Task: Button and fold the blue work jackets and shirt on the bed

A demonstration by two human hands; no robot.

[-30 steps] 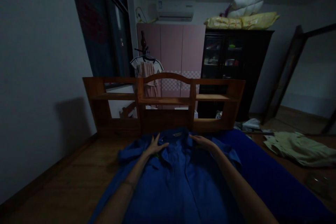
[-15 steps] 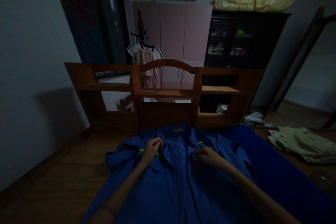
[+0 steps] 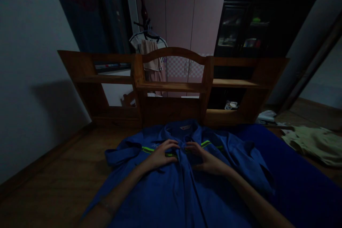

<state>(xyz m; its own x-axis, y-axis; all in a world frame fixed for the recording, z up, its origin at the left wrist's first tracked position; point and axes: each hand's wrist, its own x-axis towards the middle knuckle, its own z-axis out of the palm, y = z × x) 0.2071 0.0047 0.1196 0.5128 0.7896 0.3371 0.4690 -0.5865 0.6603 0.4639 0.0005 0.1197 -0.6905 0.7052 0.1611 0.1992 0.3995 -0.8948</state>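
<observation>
A blue jacket (image 3: 149,192) with bright yellow-green stripes lies spread out, front up, its collar toward the wooden headboard. My left hand (image 3: 162,155) rests on the left chest of the jacket beside the front opening, thumb and fingers apart with a stripe showing between them. Across the opening, my right hand (image 3: 207,158) is on the other front panel, also with thumb and fingers apart. The fingertips of both hands come close to each other at the front edges, just below the collar. Dim light hides exactly what the fingertips touch.
A wooden headboard (image 3: 171,86) with shelves stands directly beyond the collar. Dark blue bedding (image 3: 291,181) lies to the right, wooden boards (image 3: 66,171) to the left. Light green cloth (image 3: 317,144) is heaped at far right. A pink wardrobe (image 3: 179,17) stands behind.
Both hands have moved inward, bringing the jacket's front edges together over the middle. The fingers have spread from a closed shape. The view has tilted down a little.
</observation>
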